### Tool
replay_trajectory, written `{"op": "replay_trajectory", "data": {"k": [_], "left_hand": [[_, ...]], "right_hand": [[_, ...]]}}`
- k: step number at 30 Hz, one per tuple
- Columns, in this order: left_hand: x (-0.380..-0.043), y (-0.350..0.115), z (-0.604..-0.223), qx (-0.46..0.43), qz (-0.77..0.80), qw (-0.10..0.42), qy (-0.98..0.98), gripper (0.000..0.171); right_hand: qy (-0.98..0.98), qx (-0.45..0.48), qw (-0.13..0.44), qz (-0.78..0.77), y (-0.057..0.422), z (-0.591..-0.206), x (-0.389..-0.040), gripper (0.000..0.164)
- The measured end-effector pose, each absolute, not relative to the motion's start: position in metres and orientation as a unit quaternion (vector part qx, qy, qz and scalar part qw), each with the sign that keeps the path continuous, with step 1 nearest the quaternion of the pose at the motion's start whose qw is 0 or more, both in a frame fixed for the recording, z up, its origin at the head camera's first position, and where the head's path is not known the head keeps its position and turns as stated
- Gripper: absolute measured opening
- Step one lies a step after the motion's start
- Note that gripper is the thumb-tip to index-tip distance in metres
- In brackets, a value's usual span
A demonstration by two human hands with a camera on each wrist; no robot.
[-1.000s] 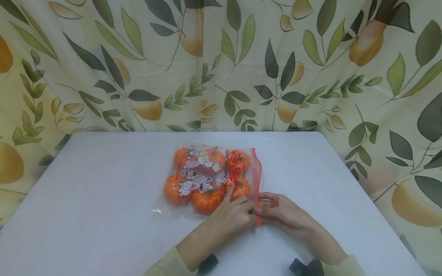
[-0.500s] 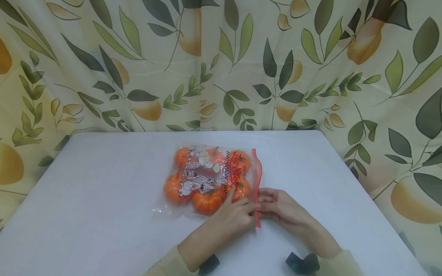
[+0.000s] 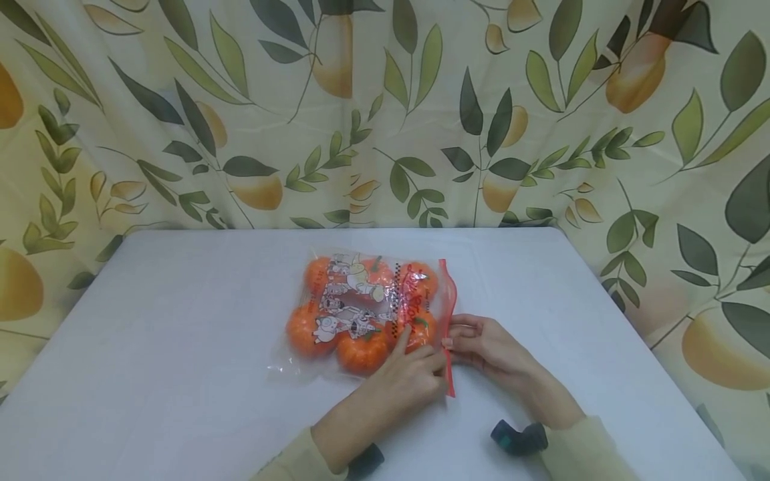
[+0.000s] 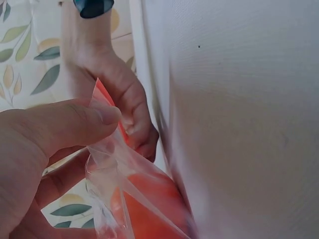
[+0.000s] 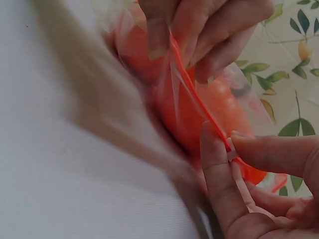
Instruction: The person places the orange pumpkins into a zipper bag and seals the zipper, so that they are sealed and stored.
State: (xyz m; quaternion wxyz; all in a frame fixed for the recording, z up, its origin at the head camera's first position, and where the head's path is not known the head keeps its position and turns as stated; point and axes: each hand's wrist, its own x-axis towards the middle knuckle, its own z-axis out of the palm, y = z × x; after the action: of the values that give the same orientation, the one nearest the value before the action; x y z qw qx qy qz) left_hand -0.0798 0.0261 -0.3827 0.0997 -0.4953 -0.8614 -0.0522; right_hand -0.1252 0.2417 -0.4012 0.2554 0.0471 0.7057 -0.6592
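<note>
A clear zip bag (image 3: 361, 300) with printed cartoon figures lies on the white table, its red zip strip (image 3: 448, 294) towards the right. Several orange toy pumpkins (image 3: 363, 351) with green stems show through the film. My left hand (image 3: 400, 381) pinches the near end of the strip between thumb and fingers, index finger stretched over the bag. Farther along the strip, my right hand (image 3: 493, 354) pinches a small whitish slider (image 5: 232, 153) between thumb and index finger. In the left wrist view, the left thumb (image 4: 94, 119) presses the bag's corner.
The white table (image 3: 180, 321) extends around the bag on all sides. A curtain (image 3: 385, 120) printed with leaves and fruit hangs behind its far edge. Dark wrist devices (image 3: 520, 437) sit by both sleeves.
My right hand has moved away from me along the red strip, from beside the left fingers to a little beyond them. The left hand and the bag stay nearly in place.
</note>
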Motion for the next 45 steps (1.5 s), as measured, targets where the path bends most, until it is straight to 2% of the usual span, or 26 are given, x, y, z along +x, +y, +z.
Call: {"op": "replay_trajectory", "data": {"k": [6,14,20,28,34,45], "left_hand": [[-0.08,0.027,-0.384,-0.484,-0.058,0.101,-0.867,0.023],[-0.081,0.029,-0.392,-0.445,-0.037,0.146,-0.883,0.037],[-0.081,0.028,-0.393,-0.436,0.001,0.125,-0.891,0.05],[-0.081,0.028,-0.388,-0.439,0.021,0.078,-0.895,0.047],[-0.08,0.029,-0.39,-0.445,0.033,0.096,-0.89,0.042],[-0.078,0.03,-0.387,-0.447,0.018,0.095,-0.889,0.037]], "right_hand": [[0.706,0.057,0.245,-0.663,0.24,-0.4,-0.132,0.059],[0.702,0.052,0.262,-0.66,0.241,-0.4,-0.131,0.06],[0.68,0.03,0.294,-0.672,0.242,-0.402,-0.129,0.055],[0.688,0.018,0.276,-0.671,0.242,-0.403,-0.131,0.055],[0.701,0.036,0.264,-0.662,0.241,-0.404,-0.138,0.053],[0.725,0.048,0.253,-0.639,0.242,-0.397,-0.156,0.051]]}}
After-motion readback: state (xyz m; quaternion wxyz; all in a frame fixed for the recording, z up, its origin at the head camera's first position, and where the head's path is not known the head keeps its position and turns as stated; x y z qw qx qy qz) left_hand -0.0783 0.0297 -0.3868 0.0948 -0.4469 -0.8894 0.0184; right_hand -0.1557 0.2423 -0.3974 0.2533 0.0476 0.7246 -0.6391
